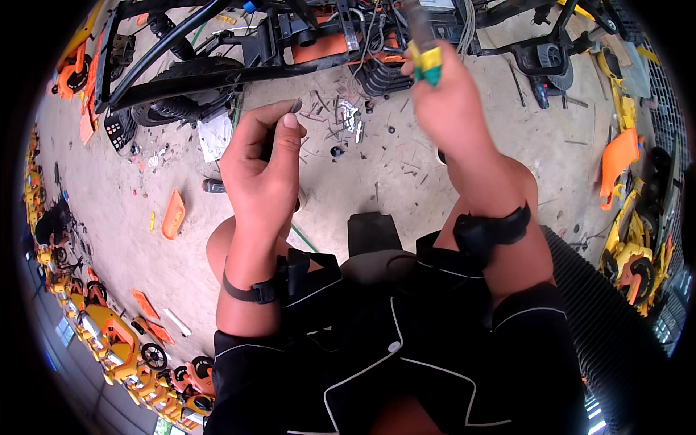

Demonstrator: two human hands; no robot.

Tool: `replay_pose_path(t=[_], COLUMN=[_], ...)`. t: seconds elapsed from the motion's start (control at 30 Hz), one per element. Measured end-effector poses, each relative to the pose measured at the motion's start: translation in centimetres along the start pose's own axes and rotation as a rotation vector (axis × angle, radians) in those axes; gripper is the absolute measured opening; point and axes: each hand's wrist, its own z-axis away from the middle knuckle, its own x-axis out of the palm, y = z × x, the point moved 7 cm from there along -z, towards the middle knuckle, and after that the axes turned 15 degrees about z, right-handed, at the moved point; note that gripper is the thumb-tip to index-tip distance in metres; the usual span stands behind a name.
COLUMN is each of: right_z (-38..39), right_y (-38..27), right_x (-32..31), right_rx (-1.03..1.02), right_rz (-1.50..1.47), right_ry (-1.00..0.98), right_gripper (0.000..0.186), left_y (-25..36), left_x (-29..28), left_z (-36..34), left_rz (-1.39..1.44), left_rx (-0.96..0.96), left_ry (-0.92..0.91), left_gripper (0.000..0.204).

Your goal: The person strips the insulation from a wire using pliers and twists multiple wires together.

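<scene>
Left hand (262,170) raised over the concrete floor (377,174), fingers curled in, thumb and forefinger pinched together on a small dark screw (296,106) that pokes out just above the thumb tip. Cannot make out the screw's head or length.

Right hand (449,101) higher and further forward, fist clamped round a screwdriver handle (426,61), yellow and green. The grey shaft (413,18) rises from the top of the fist toward the frame above. Screw and screwdriver are apart, the screw to the left of and a little below the handle.

Both wrists carry black straps. Dark clothing with white piping fills the lower middle of the view.

Ahead of the hands: a black ride-on toy car chassis (217,43) lying on the floor, with orange panel (322,47), loose wiring (377,29) and a black wheel (181,80) showing. Just below it, between the two hands, a scatter of small metal parts (351,116) and screws on the floor.

Floor is dusty grey concrete, littered. An orange plastic piece (172,214) lies left of the left forearm; another orange shell (618,163) far right. A row of yellow and orange toy cars (109,337) runs along the lower left edge; more yellow ones (631,261) at right.
</scene>
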Motion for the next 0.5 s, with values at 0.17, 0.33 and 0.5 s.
replay_pose_path(t=[0.17,0.33,0.5], right_z=[3.1,4.6,4.7], right_y=[-3.0,-4.9,-5.3], right_x=[3.4,4.6,4.6], right_rx=[-0.341,-0.46,-0.47], right_rz=[0.182,0.139,0.142], right_ry=[-0.11,-0.072,-0.046], right_gripper=[0.056,0.061,0.064], left_y=[-0.4,-1.3,-1.2], left_x=[1.0,1.8,1.5], left_z=[-0.2,-0.1,0.0], left_rz=[0.073,0.35,0.205], left_rx=[-0.044,-0.033,0.095], left_ry=[-0.04,-0.135,-0.095], left_gripper=[0.022,0.013,0.012])
